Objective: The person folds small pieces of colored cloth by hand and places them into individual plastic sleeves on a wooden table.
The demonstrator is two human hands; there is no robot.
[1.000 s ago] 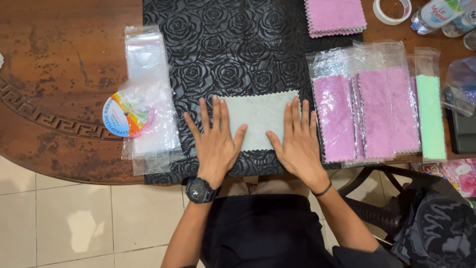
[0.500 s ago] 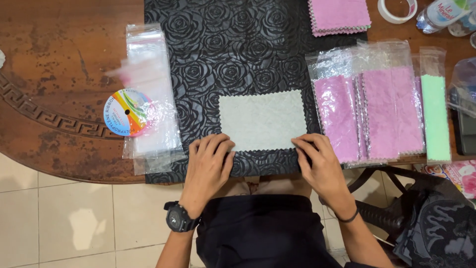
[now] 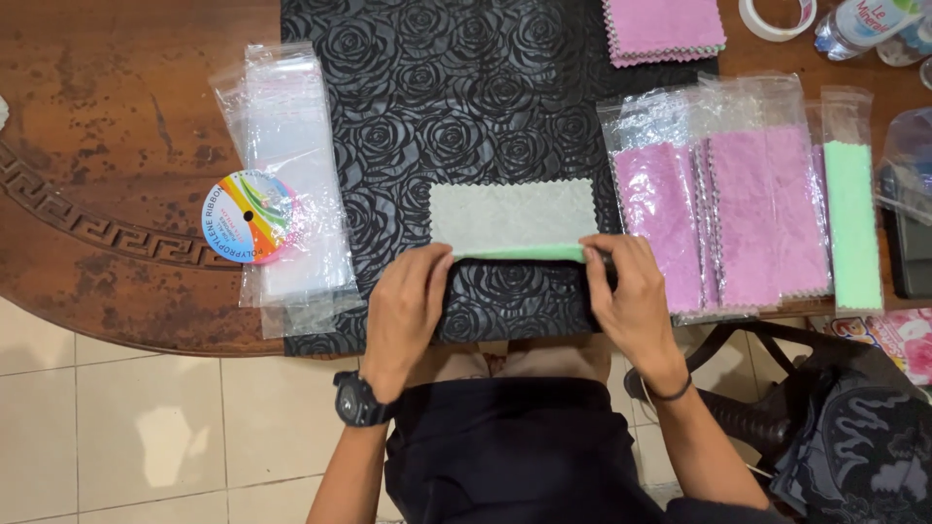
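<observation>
Pale mint-green cloth square with pinked zigzag edges (image 3: 513,221) lies folded on the black rose-embossed mat (image 3: 456,107), close to the near edge of the brown wooden counter (image 3: 107,126). In the head view, its near side shows as a brighter green doubled fold, and both hands sit on that fold. The left hand (image 3: 406,301) pinches the fold's left end between thumb and fingers; the right hand (image 3: 631,296) pinches its right end in the same way, so each grip is clenched on the cloth.

Several slips seem possible from this position. If one hand pulls harder than the other, the fold could run crooked and the zigzag edges would no longer line up. The embossed mat may drag on the lower layer, bunching it under the upper one. Because the fold lies near the counter's near edge, a loosened pinch could let the cloth slide toward the lap.

Toward the left edge, a stack of clear plastic sleeves (image 3: 291,175) lies with a round rainbow-printed ribbon spool (image 3: 248,215) on top. Toward the right edge lie bagged pink cloths (image 3: 718,213) and a bagged green cloth strip (image 3: 852,223); a sweeping elbow could scatter them. A pile of loose pink cloths (image 3: 665,27) sits at the far edge.
</observation>
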